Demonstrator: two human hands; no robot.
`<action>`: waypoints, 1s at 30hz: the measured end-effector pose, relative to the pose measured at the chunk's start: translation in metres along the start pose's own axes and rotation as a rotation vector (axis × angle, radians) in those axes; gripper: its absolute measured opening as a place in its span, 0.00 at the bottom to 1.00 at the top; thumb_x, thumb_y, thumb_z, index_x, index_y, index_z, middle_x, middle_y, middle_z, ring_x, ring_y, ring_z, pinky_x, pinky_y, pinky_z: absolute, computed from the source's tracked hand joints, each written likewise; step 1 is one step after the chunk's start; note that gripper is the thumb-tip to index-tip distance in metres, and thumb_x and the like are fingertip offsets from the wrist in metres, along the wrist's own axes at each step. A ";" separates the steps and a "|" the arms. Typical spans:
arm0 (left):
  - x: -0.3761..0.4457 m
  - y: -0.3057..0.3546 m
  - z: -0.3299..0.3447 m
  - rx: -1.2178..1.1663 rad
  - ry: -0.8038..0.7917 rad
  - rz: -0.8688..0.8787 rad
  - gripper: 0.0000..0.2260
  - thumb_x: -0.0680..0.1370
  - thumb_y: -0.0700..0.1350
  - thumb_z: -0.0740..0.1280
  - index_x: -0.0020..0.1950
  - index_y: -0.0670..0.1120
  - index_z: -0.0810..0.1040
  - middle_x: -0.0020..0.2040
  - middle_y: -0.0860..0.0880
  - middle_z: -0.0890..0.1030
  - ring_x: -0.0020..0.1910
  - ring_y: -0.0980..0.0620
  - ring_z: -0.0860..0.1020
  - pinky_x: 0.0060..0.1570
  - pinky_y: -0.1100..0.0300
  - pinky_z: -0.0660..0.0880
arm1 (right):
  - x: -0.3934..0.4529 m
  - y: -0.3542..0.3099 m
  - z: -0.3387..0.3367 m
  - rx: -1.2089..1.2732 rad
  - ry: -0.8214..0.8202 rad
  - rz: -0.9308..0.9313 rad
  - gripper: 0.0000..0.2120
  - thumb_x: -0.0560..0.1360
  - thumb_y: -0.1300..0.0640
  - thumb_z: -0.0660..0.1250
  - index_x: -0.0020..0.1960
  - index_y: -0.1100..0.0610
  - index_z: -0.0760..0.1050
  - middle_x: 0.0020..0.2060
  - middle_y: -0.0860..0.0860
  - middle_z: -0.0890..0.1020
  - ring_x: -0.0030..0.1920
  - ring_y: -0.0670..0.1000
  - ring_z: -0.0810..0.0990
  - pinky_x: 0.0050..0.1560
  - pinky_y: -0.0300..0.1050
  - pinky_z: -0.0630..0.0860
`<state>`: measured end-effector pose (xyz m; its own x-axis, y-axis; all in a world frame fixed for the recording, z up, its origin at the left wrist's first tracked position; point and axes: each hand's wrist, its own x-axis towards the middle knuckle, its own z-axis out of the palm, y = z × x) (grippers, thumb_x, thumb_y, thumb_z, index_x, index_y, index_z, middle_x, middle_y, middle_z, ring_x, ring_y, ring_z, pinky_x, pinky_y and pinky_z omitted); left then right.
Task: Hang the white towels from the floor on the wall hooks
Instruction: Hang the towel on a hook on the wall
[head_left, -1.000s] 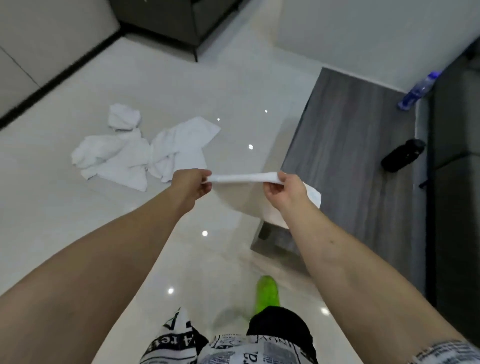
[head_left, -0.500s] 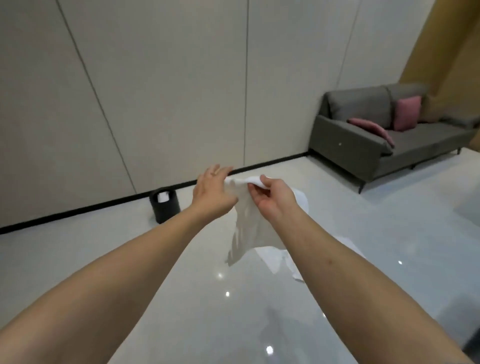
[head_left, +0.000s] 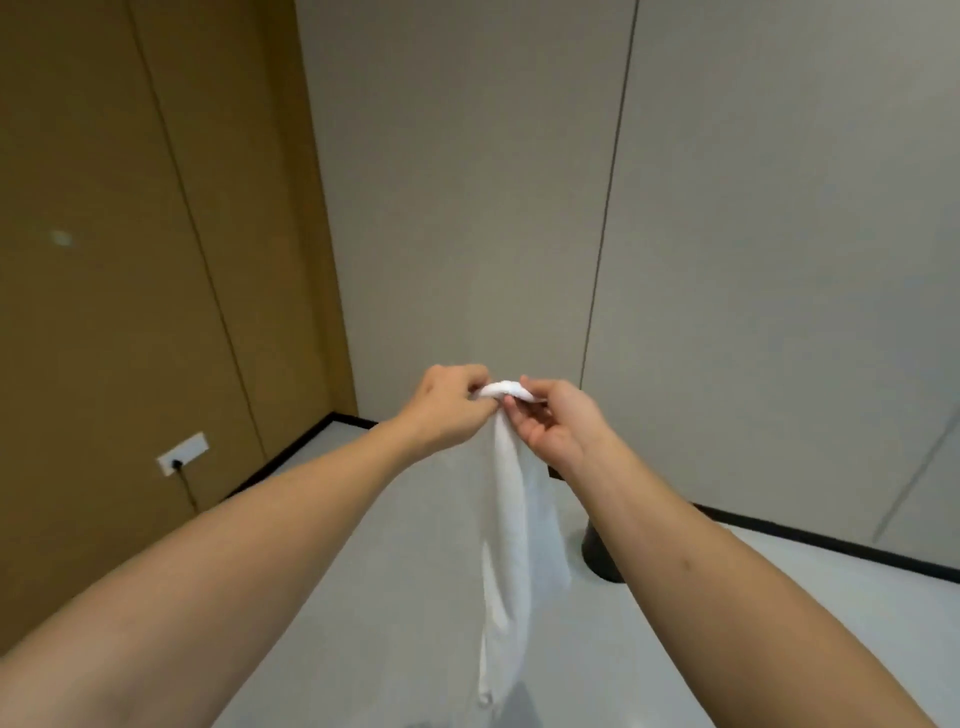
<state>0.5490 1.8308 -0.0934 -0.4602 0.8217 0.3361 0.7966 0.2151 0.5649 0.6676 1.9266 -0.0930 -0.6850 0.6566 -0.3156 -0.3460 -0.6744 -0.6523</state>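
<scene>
Head camera showed both arms reaching out toward a grey panelled wall, and from where I stood it looked like the person was getting one white towel ready for hanging. The left hand had its fingers curled over the bunched top edge of the towel, and the right hand, just beside it, pinched the same edge between thumb and fingertips, palm turned partly toward the camera. Between the two hands a short hump of cloth arched up; I judged it was being gathered that way so a small loop or fold could be slipped over a hook. The rest of the towel hung straight down below the hands in a long narrow drape, clear of the pale floor as far as I could tell, though its lower end ran off near the bottom of the view. No hook was visible anywhere ahead of the hands, so I could not say how close the hanging point was. Beyond the right forearm a dark round bin stood on the floor near the wall, and off to the left of the left arm a socket plate sat low on a brown wall panel.
</scene>
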 end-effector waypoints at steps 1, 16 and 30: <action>0.015 -0.018 -0.015 0.001 0.035 -0.027 0.08 0.74 0.46 0.66 0.39 0.44 0.73 0.33 0.46 0.74 0.34 0.49 0.71 0.32 0.57 0.67 | 0.026 0.003 0.021 -0.032 -0.029 0.031 0.05 0.78 0.69 0.62 0.44 0.67 0.74 0.30 0.60 0.82 0.28 0.55 0.83 0.27 0.41 0.80; 0.105 -0.278 -0.238 0.284 0.407 -0.303 0.06 0.78 0.45 0.63 0.44 0.55 0.70 0.35 0.52 0.76 0.31 0.51 0.74 0.27 0.58 0.68 | 0.240 0.153 0.329 -0.144 -0.128 0.052 0.13 0.70 0.69 0.74 0.54 0.67 0.77 0.38 0.61 0.84 0.30 0.56 0.84 0.31 0.43 0.81; 0.155 -0.495 -0.526 0.537 0.593 -0.331 0.04 0.78 0.44 0.63 0.44 0.51 0.74 0.35 0.53 0.77 0.33 0.54 0.75 0.33 0.57 0.70 | 0.366 0.296 0.633 -0.755 -0.677 -0.550 0.10 0.68 0.57 0.77 0.44 0.46 0.79 0.37 0.41 0.84 0.41 0.41 0.82 0.43 0.39 0.80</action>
<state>-0.1229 1.5742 0.0759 -0.7102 0.2940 0.6396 0.5942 0.7376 0.3208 -0.0911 1.7539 0.0345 -0.8435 0.3296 0.4242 -0.3887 0.1707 -0.9054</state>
